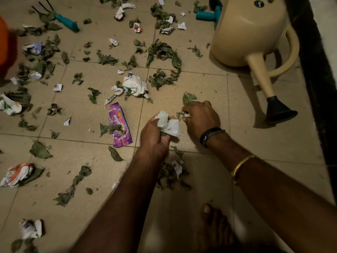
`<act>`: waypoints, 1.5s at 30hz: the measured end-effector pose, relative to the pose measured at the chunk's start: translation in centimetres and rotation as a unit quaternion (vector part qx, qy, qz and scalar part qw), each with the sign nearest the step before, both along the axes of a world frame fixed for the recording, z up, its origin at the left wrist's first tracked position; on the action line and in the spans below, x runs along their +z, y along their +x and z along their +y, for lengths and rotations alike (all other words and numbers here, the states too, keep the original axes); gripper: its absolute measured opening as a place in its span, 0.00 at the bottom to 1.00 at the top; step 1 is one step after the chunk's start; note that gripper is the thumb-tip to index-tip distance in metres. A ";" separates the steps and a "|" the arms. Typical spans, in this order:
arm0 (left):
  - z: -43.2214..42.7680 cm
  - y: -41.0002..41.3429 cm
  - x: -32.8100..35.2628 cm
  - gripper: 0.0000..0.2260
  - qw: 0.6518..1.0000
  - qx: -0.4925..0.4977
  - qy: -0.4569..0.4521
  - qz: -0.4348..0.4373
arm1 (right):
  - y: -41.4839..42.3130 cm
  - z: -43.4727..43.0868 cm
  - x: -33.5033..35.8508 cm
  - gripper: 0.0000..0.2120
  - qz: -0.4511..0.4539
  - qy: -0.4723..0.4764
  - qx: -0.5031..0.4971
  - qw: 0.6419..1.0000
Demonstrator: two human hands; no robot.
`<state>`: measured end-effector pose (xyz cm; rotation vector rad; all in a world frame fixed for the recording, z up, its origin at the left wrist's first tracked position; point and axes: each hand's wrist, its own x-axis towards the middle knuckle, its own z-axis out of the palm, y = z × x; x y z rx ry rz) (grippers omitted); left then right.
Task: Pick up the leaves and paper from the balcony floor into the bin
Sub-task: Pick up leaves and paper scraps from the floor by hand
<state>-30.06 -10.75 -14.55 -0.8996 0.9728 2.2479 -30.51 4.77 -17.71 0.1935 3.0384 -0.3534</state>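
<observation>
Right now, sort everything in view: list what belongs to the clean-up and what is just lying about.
Job: left hand gripping white paper; right hand gripping leaf sprig; scattered leaves; crumpled newspaper.
Lying about: watering can; hand rake; teal-handled tool.

Crumpled white paper (168, 124) is clutched aloft; wilted green leaves (161, 51) lie scattered widely.

You look down on a floor (200, 84) of beige, speckled square tiles with thin dark joints, under dim, warm light. A black strip (317, 88) runs along its right edge, with a paler surface beyond. Near that edge, toward the far right corner, sits a cream watering can (246, 33), its black-tipped spout pointing back at you.
</observation>
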 end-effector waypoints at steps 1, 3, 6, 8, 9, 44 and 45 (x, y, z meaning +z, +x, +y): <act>0.2 0.2 0.0 0.04 1.000 -0.003 0.002 -0.001 | 0.5 0.2 -0.3 0.11 0.016 -0.001 0.003 1.000; 0.5 0.5 -0.1 0.07 1.000 0.004 0.008 -0.016 | 1.3 0.7 -0.6 0.12 0.030 -0.001 0.005 1.000; 1.1 1.0 -0.2 0.06 1.000 -0.001 0.016 -0.020 | 2.6 1.6 -0.3 0.13 0.044 -0.013 -0.021 0.999; 1.5 1.3 -0.1 0.06 0.999 -0.001 0.028 -0.025 | 3.4 1.9 -0.1 0.14 0.052 -0.041 -0.059 0.996; 1.6 1.4 0.1 0.06 0.999 -0.002 0.030 -0.026 | 3.8 2.0 0.2 0.14 0.050 -0.061 -0.082 0.994; -15.6 28.8 78.6 0.09 0.977 0.209 0.008 0.035 | 28.8 -17.8 85.4 0.12 -0.069 -0.706 -0.335 0.620; -16.1 30.1 79.1 0.10 0.973 0.228 0.011 0.040 | 29.6 -18.7 85.6 0.12 -0.083 -0.708 -0.321 0.623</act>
